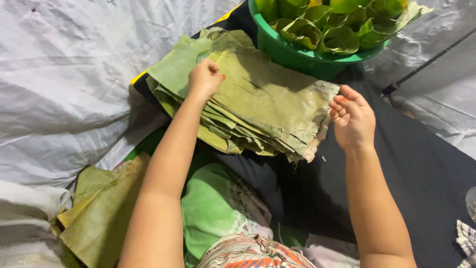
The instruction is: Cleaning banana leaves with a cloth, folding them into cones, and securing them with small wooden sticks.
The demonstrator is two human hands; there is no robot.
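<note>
Fingers of the left hand curl down and press on the top sheet of a stack of banana leaf pieces, near the stack's far left corner; whether they pinch the sheet or only rest on it cannot be told. Fingers of the right hand are loosely bent and released, holding nothing, with the tips just beside the stack's right edge, where the leaf is ragged and dry.

That stack lies on a dark mat, close to the mat's far edge, with its sheets fanned unevenly so that many layered edges show along the near side. Touching the stack's far side stands a green plastic tub filled with folded green leaves.

White sheeting, creased and crumpled, covers the ground along the mat's left side and shows again beyond its far right corner. On the near left, well apart from the main stack, a smaller pile of leaf pieces rests partly on the sheeting. Between the forearms sits green cloth, and patterned cloth shows at the near edge of the view. A checked cloth lies at the mat's near right corner.
</note>
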